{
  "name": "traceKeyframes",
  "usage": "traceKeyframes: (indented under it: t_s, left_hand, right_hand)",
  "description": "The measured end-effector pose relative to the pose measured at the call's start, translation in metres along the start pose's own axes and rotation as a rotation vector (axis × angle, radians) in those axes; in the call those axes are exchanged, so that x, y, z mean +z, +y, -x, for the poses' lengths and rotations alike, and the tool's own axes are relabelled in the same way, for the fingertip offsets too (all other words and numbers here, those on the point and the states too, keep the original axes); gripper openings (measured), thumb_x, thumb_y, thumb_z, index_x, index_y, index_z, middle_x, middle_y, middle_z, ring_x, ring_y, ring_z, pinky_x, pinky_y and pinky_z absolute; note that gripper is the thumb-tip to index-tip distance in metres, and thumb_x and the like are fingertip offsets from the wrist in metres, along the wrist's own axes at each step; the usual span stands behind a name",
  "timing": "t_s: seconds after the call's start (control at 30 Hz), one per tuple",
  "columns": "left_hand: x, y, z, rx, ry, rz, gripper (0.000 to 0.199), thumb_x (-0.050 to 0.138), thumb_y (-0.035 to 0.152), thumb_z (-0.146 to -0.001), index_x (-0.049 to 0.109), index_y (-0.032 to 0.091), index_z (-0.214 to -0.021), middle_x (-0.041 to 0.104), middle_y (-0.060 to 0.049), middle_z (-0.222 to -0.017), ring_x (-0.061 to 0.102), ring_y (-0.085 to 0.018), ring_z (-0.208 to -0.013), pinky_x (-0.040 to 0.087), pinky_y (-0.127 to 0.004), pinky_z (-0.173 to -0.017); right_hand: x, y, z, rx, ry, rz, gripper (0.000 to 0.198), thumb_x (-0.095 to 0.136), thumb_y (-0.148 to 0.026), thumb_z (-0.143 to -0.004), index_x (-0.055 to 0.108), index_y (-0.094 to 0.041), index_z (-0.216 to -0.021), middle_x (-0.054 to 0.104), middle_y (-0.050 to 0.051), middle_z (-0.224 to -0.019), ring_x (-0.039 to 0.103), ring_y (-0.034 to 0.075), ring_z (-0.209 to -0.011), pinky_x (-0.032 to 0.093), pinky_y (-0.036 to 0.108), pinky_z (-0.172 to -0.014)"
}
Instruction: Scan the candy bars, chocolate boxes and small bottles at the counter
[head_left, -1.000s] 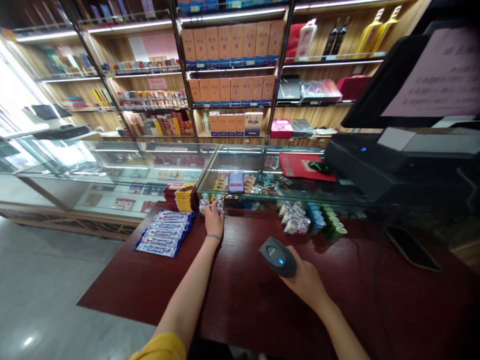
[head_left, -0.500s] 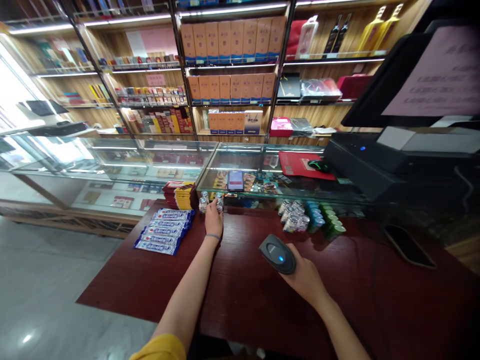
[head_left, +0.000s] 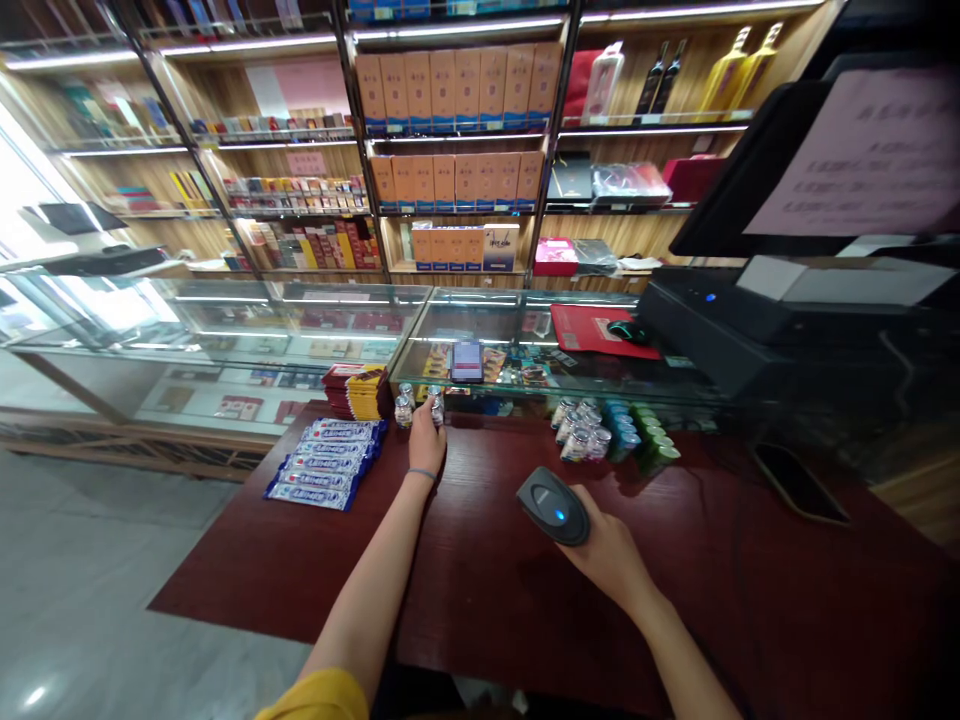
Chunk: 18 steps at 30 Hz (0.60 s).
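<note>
My left hand [head_left: 426, 440] reaches to the back of the dark red table [head_left: 480, 560], its fingers closed on a small silver-topped bottle [head_left: 437, 402]. Similar small bottles [head_left: 403, 408] stand just left of it. A black barcode scanner [head_left: 553, 505] with a lit blue light is gripped in my right hand [head_left: 606, 548], raised over the table. Blue-and-white wrapped bars [head_left: 326, 465] lie in an overlapping row left of my left hand. Behind them sit stacked red and yellow packets [head_left: 356, 390].
Silver-topped bottles [head_left: 581, 430], blue cans [head_left: 621, 430] and green cans [head_left: 654, 440] stand in rows at the back right. A phone [head_left: 801, 483] lies farther right. Behind the table runs a glass display counter [head_left: 517, 345], with a small screen device [head_left: 466, 360]. A monitor [head_left: 847, 160] looms at right.
The whole view has shifted slightly. My left hand stays at the small bottle, and my right hand holds the scanner in nearly the same place.
</note>
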<state>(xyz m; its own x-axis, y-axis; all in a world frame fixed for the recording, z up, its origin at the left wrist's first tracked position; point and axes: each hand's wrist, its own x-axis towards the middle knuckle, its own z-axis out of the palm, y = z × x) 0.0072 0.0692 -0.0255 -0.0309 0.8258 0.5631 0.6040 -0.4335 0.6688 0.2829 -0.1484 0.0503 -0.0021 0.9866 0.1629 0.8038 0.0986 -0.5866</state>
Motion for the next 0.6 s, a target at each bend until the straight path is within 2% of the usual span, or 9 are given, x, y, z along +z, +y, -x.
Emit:
traceKeyframes:
  t_s: [0.17,0.3,0.37,0.47,0.6]
  left_hand:
    - [-0.004,0.007,-0.001,0.070,0.023,-0.028,0.068,0.063,0.011,-0.083,0.038,0.017,-0.147,0.045,-0.019,-0.143,0.041,-0.031,-0.141,0.035,-0.052,-0.118]
    - [-0.006,0.015,0.001,0.107,0.082,-0.066,0.063,0.070,0.021,-0.085,0.043,0.020,-0.142,0.034,-0.021,-0.153,0.031,-0.035,-0.148,0.032,-0.057,-0.118]
    - [-0.005,0.021,0.002,0.146,0.106,-0.054,0.058,0.072,0.026,-0.085,0.047,0.021,-0.137,0.034,-0.021,-0.153,0.031,-0.035,-0.148,0.032,-0.057,-0.118]
    - [0.006,0.037,0.009,0.223,0.094,-0.022,0.053,0.072,0.031,-0.086,0.050,0.022,-0.132,0.041,-0.019,-0.146,0.037,-0.034,-0.144,0.033,-0.056,-0.117]
    - [0.039,0.076,0.029,0.277,0.005,0.085,0.059,0.071,0.033,-0.087,0.045,0.022,-0.139,0.042,-0.018,-0.140,0.041,-0.032,-0.138,0.035,-0.054,-0.116]
  right_hand:
    - [-0.008,-0.001,0.004,0.027,0.000,-0.043,0.033,0.059,-0.029,-0.080,0.046,-0.028,-0.110,0.076,0.002,-0.082,0.076,0.031,-0.082,0.043,0.029,-0.061]
    - [-0.020,0.004,0.010,0.088,0.040,-0.038,0.036,0.061,-0.029,-0.078,0.048,-0.028,-0.111,0.077,0.004,-0.085,0.076,0.032,-0.083,0.044,0.029,-0.062]
    - [-0.027,0.009,0.015,0.131,0.066,-0.044,0.035,0.062,-0.031,-0.078,0.049,-0.027,-0.111,0.076,0.003,-0.083,0.076,0.032,-0.080,0.045,0.029,-0.062]
    - [-0.038,0.019,0.022,0.179,0.111,-0.061,0.033,0.062,-0.032,-0.078,0.052,-0.027,-0.109,0.076,0.004,-0.083,0.076,0.031,-0.083,0.047,0.030,-0.065]
    - [-0.054,0.034,0.030,0.232,0.165,-0.052,0.031,0.062,-0.033,-0.079,0.054,-0.026,-0.108,0.076,0.005,-0.084,0.075,0.032,-0.089,0.048,0.031,-0.069]
